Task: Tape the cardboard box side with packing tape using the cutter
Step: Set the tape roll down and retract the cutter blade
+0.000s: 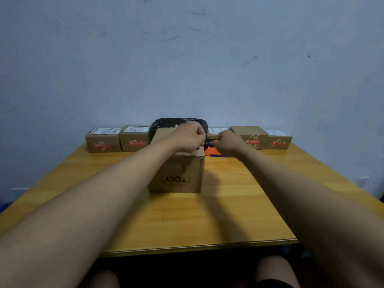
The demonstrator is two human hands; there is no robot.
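A brown cardboard box (176, 175) printed with "TOLY" upside down stands mid-table. My left hand (190, 137) is closed above the box's far right top corner. Its fingertips are pinched toward the right, seemingly on the end of the packing tape; the tape itself is too small to make out. My right hand (228, 142) is closed just right of the box, gripping the orange and blue tape cutter (211, 151), which shows below its knuckles. The two fists are nearly touching.
Along the far edge of the yellow wooden table (207, 221) stands a row of small labelled cardboard boxes, two on the left (104, 142) and several on the right (252, 138). A black-lined bin (199, 122) sits behind the middle box. My knees show under the near edge.
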